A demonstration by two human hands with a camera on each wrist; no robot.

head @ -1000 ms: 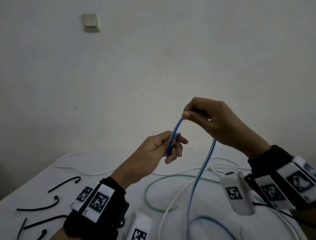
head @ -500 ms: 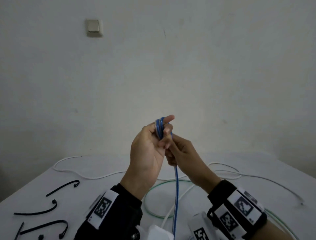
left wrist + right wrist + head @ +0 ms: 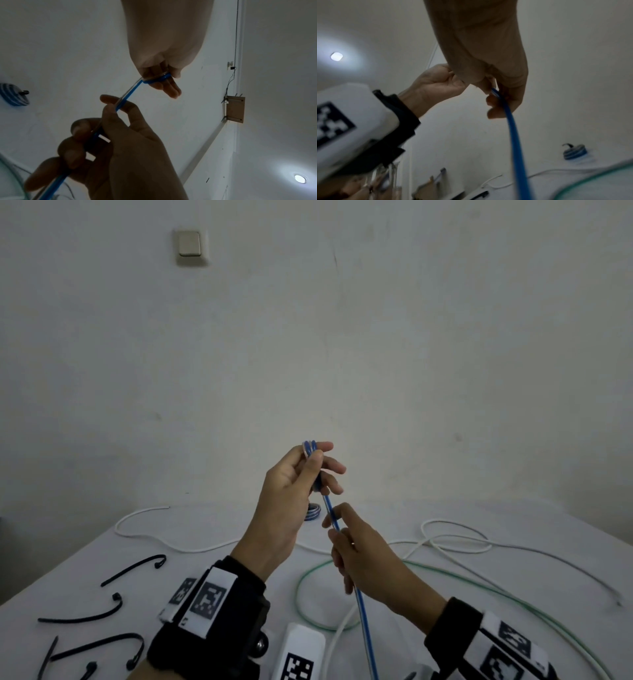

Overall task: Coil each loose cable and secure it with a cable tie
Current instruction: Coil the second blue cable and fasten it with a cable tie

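- Nearest me, low on the white table (image 3: pixel 513 525), the free length of the blue cable (image 3: pixel 363 616) climbs from the bottom edge of the head view toward my hands.
- My right hand (image 3: pixel 364 563) is curled loosely round that run, thumb and fingers closed on it just below the coil, ready to feed the next turn.
- Just above it, my left hand (image 3: pixel 293 491) holds the started coil: a few blue loops hang over my fingers, the thumb pressing them at the top while the outer fingers stick out straight.
- To my left lie several black cable ties (image 3: pixel 85 616), unused and well apart from my hands.
- Across the middle of the table the green cable (image 3: pixel 513 594) and the white cable (image 3: pixel 191 547) sprawl loose, neither one coiled.
- Farther back, near the wall, sits a small blue coiled cable (image 3: pixel 313 512); the wrist views show a dark tail sticking out of it, probably a tie, so I judge that one finished.
- My reckoning: one cable done, this blue one only begun with most of its length still to wind and then tie, green and white untouched.
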